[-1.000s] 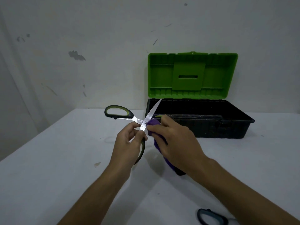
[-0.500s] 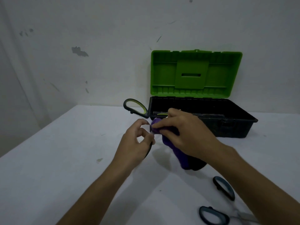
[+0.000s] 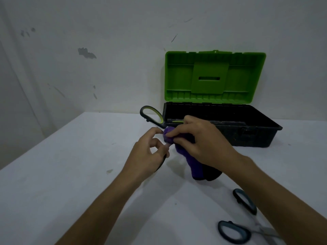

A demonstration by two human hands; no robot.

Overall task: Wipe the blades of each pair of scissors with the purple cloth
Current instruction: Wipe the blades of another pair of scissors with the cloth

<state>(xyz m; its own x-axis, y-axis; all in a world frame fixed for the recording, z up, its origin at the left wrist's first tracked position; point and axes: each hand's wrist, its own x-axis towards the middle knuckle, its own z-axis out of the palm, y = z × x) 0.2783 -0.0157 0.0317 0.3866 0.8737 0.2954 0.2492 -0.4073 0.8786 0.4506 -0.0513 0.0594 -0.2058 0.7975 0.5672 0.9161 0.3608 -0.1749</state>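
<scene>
Between the hands, above the table [image 3: 53, 183]: green-handled scissors [image 3: 152, 114], blades hidden inside the purple cloth [image 3: 187, 160]. Left hand [image 3: 148, 156] has fingers curled around the lower handle loop; only a dark sliver of it shows under the palm. Upper loop, black with a green lining, sticks up just past the left fingertips, free of both hands. Right hand [image 3: 203, 144] pinches the cloth wad, thumb and fingers clamped over the spot where the blades sit; the rest of the cloth hangs below the right palm, its lower end at or near the table, can't tell if it touches. Beyond the right hand: toolbox [image 3: 247, 133], black base, green lid [image 3: 215, 76] standing open against the wall. Near the right forearm, on the table: second pair of scissors [image 3: 244, 220], dark blue-grey handles, blades partly covered by the forearm.
</scene>
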